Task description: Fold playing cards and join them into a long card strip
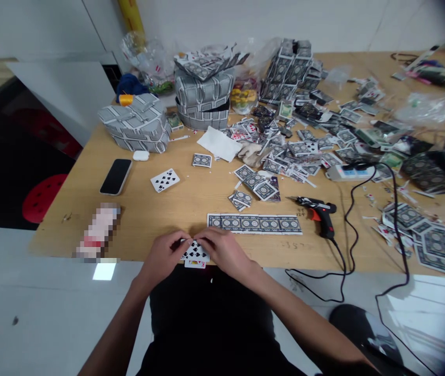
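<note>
At the front edge of the table, my left hand [167, 251] and my right hand [224, 249] are closed on opposite sides of a spade playing card [196, 251], fingertips together at its top edge. Under it a second playing card with a red K [195, 264] sticks out toward me. Just beyond my right hand lies a strip of joined playing cards [251, 223], patterned backs up. A black glue gun [318, 211] with an orange trigger rests to the right of the strip. Folded card pieces [241, 199] lie behind the strip.
Left are a phone [116, 176] and a face-up spade card [165, 180]. Boxes woven from cards [138, 122] stand at the back. Loose cards and scraps [304, 141] cover the right side. A power strip [350, 172] has black cables [352, 209] hanging over the front edge.
</note>
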A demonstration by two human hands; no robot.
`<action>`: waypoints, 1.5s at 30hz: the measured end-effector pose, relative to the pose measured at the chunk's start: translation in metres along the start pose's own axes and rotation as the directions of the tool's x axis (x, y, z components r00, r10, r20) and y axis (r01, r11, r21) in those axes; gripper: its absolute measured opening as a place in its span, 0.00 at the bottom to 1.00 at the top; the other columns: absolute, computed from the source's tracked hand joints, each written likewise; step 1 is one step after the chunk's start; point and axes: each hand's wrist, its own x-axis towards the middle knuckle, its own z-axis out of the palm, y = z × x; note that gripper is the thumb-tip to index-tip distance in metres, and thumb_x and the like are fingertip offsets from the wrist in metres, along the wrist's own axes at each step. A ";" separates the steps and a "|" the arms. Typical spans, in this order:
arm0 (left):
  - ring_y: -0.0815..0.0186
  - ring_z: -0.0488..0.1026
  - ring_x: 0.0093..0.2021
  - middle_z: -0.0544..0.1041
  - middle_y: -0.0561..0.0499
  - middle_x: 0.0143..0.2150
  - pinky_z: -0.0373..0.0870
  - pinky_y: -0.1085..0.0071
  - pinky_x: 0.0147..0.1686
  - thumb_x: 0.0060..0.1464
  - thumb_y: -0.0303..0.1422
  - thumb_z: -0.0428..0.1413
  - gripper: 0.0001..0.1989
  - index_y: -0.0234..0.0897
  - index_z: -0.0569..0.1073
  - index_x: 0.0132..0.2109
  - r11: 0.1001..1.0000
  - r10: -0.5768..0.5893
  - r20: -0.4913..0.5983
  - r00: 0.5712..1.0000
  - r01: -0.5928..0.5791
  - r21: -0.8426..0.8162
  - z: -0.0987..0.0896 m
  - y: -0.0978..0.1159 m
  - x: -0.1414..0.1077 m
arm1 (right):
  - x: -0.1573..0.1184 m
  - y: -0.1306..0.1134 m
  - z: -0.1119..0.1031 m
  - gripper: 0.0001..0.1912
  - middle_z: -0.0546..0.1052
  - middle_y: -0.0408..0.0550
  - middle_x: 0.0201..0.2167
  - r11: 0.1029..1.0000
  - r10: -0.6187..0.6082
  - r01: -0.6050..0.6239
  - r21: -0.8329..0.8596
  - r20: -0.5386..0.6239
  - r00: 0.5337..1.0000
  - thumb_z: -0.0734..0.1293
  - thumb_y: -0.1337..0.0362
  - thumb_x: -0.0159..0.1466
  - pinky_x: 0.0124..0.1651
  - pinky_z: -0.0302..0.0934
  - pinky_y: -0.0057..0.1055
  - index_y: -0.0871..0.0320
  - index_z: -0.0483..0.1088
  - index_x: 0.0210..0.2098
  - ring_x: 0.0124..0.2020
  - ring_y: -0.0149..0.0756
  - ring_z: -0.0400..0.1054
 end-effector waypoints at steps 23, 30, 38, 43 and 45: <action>0.56 0.76 0.53 0.80 0.46 0.51 0.70 0.55 0.59 0.69 0.25 0.52 0.14 0.42 0.80 0.51 0.895 0.293 -0.225 0.929 -0.184 0.407 0.023 -0.013 -0.020 | -0.035 -0.005 0.010 0.20 0.78 0.59 0.63 0.860 -0.196 0.229 -0.456 0.118 0.973 0.65 0.76 0.72 0.69 0.67 0.53 0.65 0.75 0.61 0.65 0.54 0.67; 0.54 0.75 0.61 0.78 0.43 0.61 0.71 0.53 0.62 0.68 0.25 0.53 0.16 0.41 0.76 0.59 0.826 0.399 -0.112 0.910 -0.304 0.474 0.028 -0.020 -0.046 | -0.034 0.001 0.008 0.19 0.79 0.56 0.61 0.886 -0.225 0.236 -0.399 0.076 0.971 0.66 0.75 0.72 0.68 0.68 0.50 0.64 0.75 0.61 0.63 0.50 0.69; 0.51 0.71 0.66 0.75 0.41 0.65 0.68 0.50 0.65 0.69 0.30 0.57 0.19 0.40 0.72 0.64 0.805 0.409 -0.088 0.908 -0.313 0.504 0.031 -0.019 -0.049 | -0.029 0.002 0.001 0.19 0.79 0.54 0.60 0.905 -0.221 0.241 -0.350 0.098 0.970 0.65 0.73 0.73 0.67 0.68 0.51 0.60 0.74 0.61 0.63 0.50 0.69; 0.49 0.71 0.64 0.75 0.39 0.65 0.68 0.49 0.63 0.69 0.33 0.58 0.23 0.38 0.69 0.68 0.806 0.365 -0.089 0.927 -0.266 0.528 0.039 -0.024 -0.056 | -0.029 -0.006 -0.002 0.18 0.78 0.58 0.61 0.907 -0.196 0.230 -0.352 0.131 0.972 0.66 0.63 0.76 0.67 0.66 0.52 0.62 0.74 0.61 0.64 0.52 0.67; 0.49 0.71 0.63 0.74 0.39 0.65 0.67 0.49 0.63 0.70 0.33 0.58 0.24 0.39 0.68 0.69 0.803 0.353 -0.080 0.932 -0.258 0.536 0.040 -0.027 -0.058 | -0.030 -0.008 -0.002 0.22 0.76 0.61 0.62 0.904 -0.187 0.233 -0.359 0.157 0.970 0.68 0.57 0.74 0.68 0.65 0.55 0.64 0.73 0.62 0.65 0.55 0.65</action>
